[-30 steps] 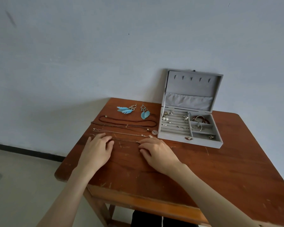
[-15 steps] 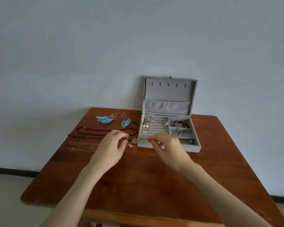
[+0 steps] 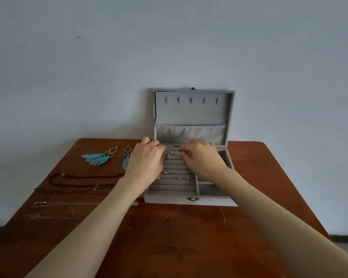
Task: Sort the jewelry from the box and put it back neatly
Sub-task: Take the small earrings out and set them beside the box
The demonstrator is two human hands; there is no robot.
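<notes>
A plain pale blue-grey wall [image 3: 169, 47] fills the upper part of the view, bare but for a small dark speck [image 3: 78, 37] high on the left. Against it stands a reddish-brown wooden table [image 3: 179, 237], its top scuffed and scratched. A dark skirting strip [image 3: 344, 238] runs along the wall's foot at both lower edges. The light is soft and even.

jewelry box [image 3: 191, 111]: grey velvet | feather earrings [image 3: 97, 158]: turquoise blue | cord necklace [image 3: 78, 180]: dark brown | table [image 3: 169, 237]: reddish-brown wood; wall [image 3: 169, 47]: pale blue-grey
</notes>
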